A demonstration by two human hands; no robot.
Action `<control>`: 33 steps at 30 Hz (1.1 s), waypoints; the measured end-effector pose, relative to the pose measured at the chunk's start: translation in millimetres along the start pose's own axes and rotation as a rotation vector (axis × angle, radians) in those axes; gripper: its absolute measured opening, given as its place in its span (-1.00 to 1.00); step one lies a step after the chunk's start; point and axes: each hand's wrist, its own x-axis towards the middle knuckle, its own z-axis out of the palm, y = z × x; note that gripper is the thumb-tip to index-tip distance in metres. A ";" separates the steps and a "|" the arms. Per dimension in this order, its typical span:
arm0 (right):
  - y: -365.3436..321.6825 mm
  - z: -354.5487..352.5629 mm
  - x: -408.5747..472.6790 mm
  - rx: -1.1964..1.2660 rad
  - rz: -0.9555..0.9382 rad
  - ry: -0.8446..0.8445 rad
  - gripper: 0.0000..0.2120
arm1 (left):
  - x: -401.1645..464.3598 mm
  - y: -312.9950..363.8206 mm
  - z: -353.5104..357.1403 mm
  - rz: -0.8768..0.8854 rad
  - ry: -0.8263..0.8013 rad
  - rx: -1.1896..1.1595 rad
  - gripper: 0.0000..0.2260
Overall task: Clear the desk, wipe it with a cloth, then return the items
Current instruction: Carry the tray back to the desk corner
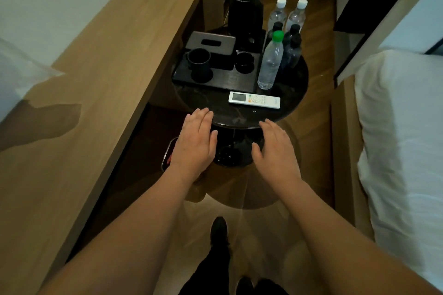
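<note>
Dark stone made up the round table (287,93), and it was crowded: a black tray (230,80) carrying a mug (199,61), a tissue box (211,42) and a small black dish (244,62), a kettle (244,9) at the back, a cluster of bottles with one green-capped bottle (271,62) in front, and a white remote (254,100) lying nearest the front edge. Both hands hung over that front edge, palms down; the left hand (195,141) and the right hand (275,148) each had a flat, open grip with straight fingers and nothing in it. No cloth was in view.

Clearing seemed barely begun. A sound first move would have been the remote, since it lay loose and closest, just beyond the fingertips. The tray looked best lifted whole with two hands at opposite ends and kept level, because the mug and dish could slide. Tall bottles stood close together, so one would probably tip its neighbours if grabbed carelessly; taking the green-capped one first would have opened room. The long wooden counter (96,79) to the left offered a nearby place to park things.
</note>
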 end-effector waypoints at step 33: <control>76.9 -57.1 309.8 0.322 -0.234 0.331 -0.54 | 268.6 30.4 92.4 -0.590 -0.098 -0.416 -0.54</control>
